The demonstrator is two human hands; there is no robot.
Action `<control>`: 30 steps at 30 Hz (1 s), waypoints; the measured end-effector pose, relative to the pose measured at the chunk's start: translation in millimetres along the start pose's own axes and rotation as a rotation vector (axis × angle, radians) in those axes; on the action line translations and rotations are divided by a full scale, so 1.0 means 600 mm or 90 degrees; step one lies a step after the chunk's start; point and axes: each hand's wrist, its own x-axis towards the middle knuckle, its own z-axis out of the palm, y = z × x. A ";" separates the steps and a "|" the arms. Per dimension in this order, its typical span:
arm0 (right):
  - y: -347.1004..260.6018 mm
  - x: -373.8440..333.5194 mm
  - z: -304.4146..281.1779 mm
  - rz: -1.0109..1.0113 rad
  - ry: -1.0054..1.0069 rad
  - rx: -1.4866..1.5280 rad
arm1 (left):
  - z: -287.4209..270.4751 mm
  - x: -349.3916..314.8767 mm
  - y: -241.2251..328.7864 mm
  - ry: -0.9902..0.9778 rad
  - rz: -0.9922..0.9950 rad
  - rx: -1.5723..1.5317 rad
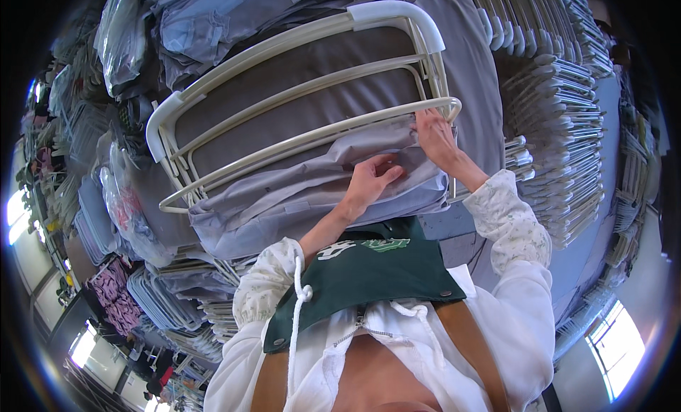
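A white tubular metal frame (284,146) with rounded corners lies in front of me on dark grey cloth. Light grey fabric (284,207), with a sheer-looking sheet over part of it, is bunched along the frame's near bar. At the near right corner my right hand (435,136) is closed on the fabric's edge, its fingertips partly hidden by the bar. My left hand (372,182) rests over the middle of the fabric, fingers loosely curved and thumb apart, with nothing visible in it.
Stacked white metal frames (560,142) stand close on the right. Clear plastic-wrapped bundles (131,206) and piled frames crowd the left. Folded grey fabric (206,36) is heaped beyond the frame. My green apron (369,270) comes close to the fabric's near edge.
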 end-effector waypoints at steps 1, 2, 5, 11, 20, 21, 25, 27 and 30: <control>0.008 -0.004 0.001 0.007 -0.026 -0.001 | 0.010 -0.003 0.004 0.046 0.011 -0.029; 0.015 -0.004 0.002 0.012 -0.052 -0.002 | 0.020 -0.007 0.018 0.093 0.022 -0.058; 0.010 0.003 -0.009 0.061 -0.159 0.024 | 0.034 0.007 0.035 0.135 0.106 0.189; 0.003 -0.011 -0.020 0.037 -0.048 0.067 | 0.054 -0.008 -0.027 0.100 -0.029 0.069; -0.009 -0.042 -0.027 -0.002 0.069 0.079 | 0.057 0.098 -0.046 0.039 -0.033 -0.650; -0.010 -0.044 -0.028 -0.015 0.074 0.080 | 0.050 0.109 -0.054 0.030 -0.054 -0.678; -0.033 -0.029 -0.032 0.011 0.091 0.038 | 0.049 0.103 -0.035 0.084 -0.042 -0.671; -0.026 -0.030 -0.015 0.112 0.044 0.015 | 0.058 0.108 -0.035 0.175 -0.075 -0.690; -0.032 -0.007 -0.022 0.221 -0.053 -0.045 | 0.067 0.122 -0.024 0.278 -0.118 -0.649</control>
